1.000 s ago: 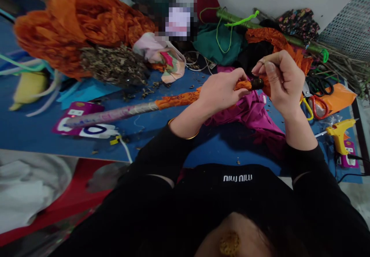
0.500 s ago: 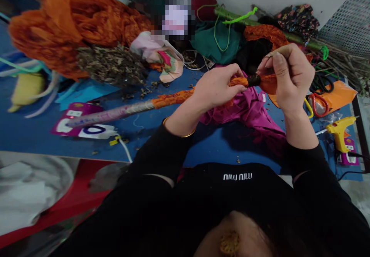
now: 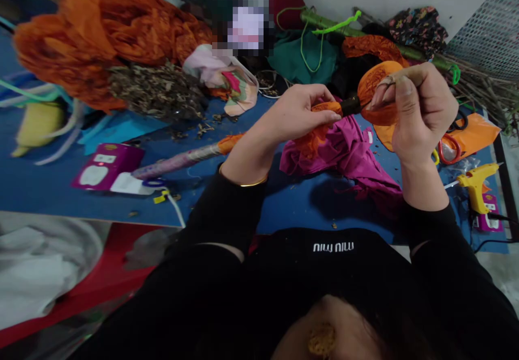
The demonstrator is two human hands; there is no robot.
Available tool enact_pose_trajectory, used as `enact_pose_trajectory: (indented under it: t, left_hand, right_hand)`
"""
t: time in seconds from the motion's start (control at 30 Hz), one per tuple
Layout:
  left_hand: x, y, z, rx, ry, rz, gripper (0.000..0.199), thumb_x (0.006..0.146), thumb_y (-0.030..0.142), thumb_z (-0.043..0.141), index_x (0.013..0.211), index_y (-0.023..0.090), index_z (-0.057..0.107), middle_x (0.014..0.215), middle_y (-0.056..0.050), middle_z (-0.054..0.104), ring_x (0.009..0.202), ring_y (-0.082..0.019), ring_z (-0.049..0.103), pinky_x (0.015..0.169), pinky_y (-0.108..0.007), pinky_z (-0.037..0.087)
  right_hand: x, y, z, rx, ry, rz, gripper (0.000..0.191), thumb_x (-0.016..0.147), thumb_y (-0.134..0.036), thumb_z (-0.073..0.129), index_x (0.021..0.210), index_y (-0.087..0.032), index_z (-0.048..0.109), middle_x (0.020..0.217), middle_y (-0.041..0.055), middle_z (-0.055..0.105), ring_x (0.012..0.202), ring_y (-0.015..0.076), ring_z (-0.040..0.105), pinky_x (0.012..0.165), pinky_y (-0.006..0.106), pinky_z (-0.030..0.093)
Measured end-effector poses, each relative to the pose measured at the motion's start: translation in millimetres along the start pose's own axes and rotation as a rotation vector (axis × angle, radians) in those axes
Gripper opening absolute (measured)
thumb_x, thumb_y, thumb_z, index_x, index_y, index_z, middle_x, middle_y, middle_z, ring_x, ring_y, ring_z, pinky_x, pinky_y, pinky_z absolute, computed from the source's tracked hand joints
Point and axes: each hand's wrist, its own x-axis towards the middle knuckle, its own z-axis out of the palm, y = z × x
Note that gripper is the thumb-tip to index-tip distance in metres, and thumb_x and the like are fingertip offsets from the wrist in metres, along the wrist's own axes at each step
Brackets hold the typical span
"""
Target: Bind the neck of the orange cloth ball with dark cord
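My left hand [image 3: 290, 112] is closed round a stick [image 3: 180, 161] wrapped in orange cloth [image 3: 326, 108] near its right end. The bare-looking part of the stick is greyish purple and slants down left, passing behind my left forearm. Just right of my left fingers, a dark brown band [image 3: 351, 106] binds the orange cloth. Beyond it the cloth flares into a rounded orange flap [image 3: 377, 76]. My right hand [image 3: 419, 106] pinches a thin brown strip [image 3: 388, 80] in front of this flap. Beneath both hands lies crumpled magenta cloth [image 3: 344, 149].
Orange fabric [image 3: 109, 30] and dry leaves [image 3: 156, 90] are heaped at the back left. A yellow glue gun [image 3: 478, 184] and red-handled scissors [image 3: 450, 148] lie at right. Purple sockets [image 3: 103, 160] sit at left on the blue table [image 3: 284, 203]. Twigs [image 3: 482, 81] fill the back right.
The wrapped stick has shifted right and turned in my left hand. The orange flap now stands up above my right fingers. My right hand has moved slightly right, still pinching.
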Motion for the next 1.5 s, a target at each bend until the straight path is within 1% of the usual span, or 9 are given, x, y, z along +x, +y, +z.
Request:
enact_pose_trajectory:
  t: [0.13, 0.23, 0.3, 0.43, 0.7, 0.93, 1.13, 1.33, 1.5]
  left_hand:
    - [1, -1, -1.4, 0.03, 0.01, -0.008, 0.02, 0.087, 0.04, 0.072, 0.098, 0.023, 0.075, 0.087, -0.005, 0.08, 0.078, -0.023, 0.072, 0.074, -0.037, 0.059]
    - [-1, 1, 3.1, 0.118, 0.035, 0.03, 0.023, 0.086, 0.04, 0.071, 0.1, 0.023, 0.075, 0.095, -0.005, 0.082, 0.087, -0.025, 0.073, 0.082, -0.039, 0.059]
    - [-3, 3, 7.5, 0.205, 0.04, 0.066, 0.025, 0.086, 0.041, 0.069, 0.101, 0.023, 0.076, 0.1, -0.005, 0.082, 0.093, -0.026, 0.074, 0.088, -0.041, 0.058]
    - [-9, 10, 14.9, 0.354, 0.03, 0.053, 0.028, 0.088, 0.042, 0.068, 0.109, 0.025, 0.077, 0.105, -0.006, 0.083, 0.099, -0.03, 0.076, 0.091, -0.042, 0.057]
    - [-15, 20, 23.0, 0.532, 0.055, -0.019, 0.032, 0.092, 0.043, 0.069, 0.119, 0.029, 0.078, 0.099, -0.007, 0.083, 0.095, -0.036, 0.079, 0.085, -0.045, 0.059]
    - [-18, 25, 29.7, 0.61, 0.057, -0.019, 0.035, 0.093, 0.044, 0.067, 0.118, 0.023, 0.079, 0.095, -0.011, 0.082, 0.091, -0.037, 0.079, 0.083, -0.046, 0.06]
    - [-24, 40, 37.2, 0.868, 0.016, 0.081, 0.037, 0.096, 0.019, 0.051, 0.123, 0.014, 0.076, 0.099, -0.016, 0.082, 0.087, -0.035, 0.079, 0.072, -0.042, 0.057]
    - [-24, 35, 45.8, 0.92, 0.117, 0.207, 0.037, 0.104, 0.017, 0.048, 0.133, 0.019, 0.071, 0.091, -0.009, 0.08, 0.078, -0.025, 0.075, 0.065, -0.032, 0.049]
    - [-22, 25, 49.9, 0.895, 0.173, 0.273, 0.03, 0.107, 0.018, 0.048, 0.126, 0.021, 0.072, 0.087, -0.008, 0.079, 0.075, -0.024, 0.073, 0.063, -0.033, 0.046]
  right_hand:
    - [0, -2, 3, 0.074, 0.001, -0.092, 0.036, 0.108, -0.056, 0.064, 0.085, -0.029, 0.067, 0.079, 0.0007, 0.065, 0.072, 0.0185, 0.069, 0.071, 0.037, 0.061]
    - [1, 1, 6, 0.127, -0.032, -0.172, 0.028, 0.11, -0.042, 0.064, 0.086, -0.029, 0.069, 0.078, -0.0018, 0.07, 0.068, 0.016, 0.07, 0.066, 0.035, 0.06]
    - [1, 5, 8, 0.103, -0.056, -0.149, 0.028, 0.111, -0.045, 0.062, 0.088, -0.03, 0.07, 0.08, -0.0018, 0.073, 0.068, 0.0161, 0.071, 0.066, 0.035, 0.061]
    - [2, 15, 11, 0.041, -0.089, -0.024, 0.04, 0.107, -0.066, 0.059, 0.089, -0.031, 0.066, 0.086, -0.0002, 0.075, 0.075, 0.0168, 0.073, 0.074, 0.035, 0.067]
    - [0, 26, 17, 0.041, -0.151, 0.022, 0.05, 0.106, -0.077, 0.052, 0.094, -0.029, 0.065, 0.093, 0.0016, 0.075, 0.085, 0.0176, 0.074, 0.082, 0.037, 0.067]
    - [-6, 28, 21, 0.007, -0.157, 0.017, 0.047, 0.11, -0.071, 0.048, 0.097, -0.029, 0.066, 0.097, 0.001, 0.078, 0.09, 0.0173, 0.076, 0.084, 0.036, 0.066]
    - [-4, 35, 17, -0.1, -0.158, 0.077, 0.052, 0.111, -0.072, 0.042, 0.097, -0.027, 0.063, 0.105, 0.0012, 0.079, 0.097, 0.0184, 0.079, 0.091, 0.037, 0.066]
    - [-2, 34, 14, -0.151, -0.139, 0.101, 0.051, 0.111, -0.073, 0.042, 0.094, -0.028, 0.062, 0.099, 0.0014, 0.079, 0.094, 0.0202, 0.08, 0.086, 0.038, 0.067]
    - [0, 31, 13, -0.201, -0.15, 0.108, 0.045, 0.113, -0.064, 0.042, 0.094, -0.029, 0.062, 0.097, 0.002, 0.079, 0.095, 0.0206, 0.081, 0.086, 0.038, 0.067]
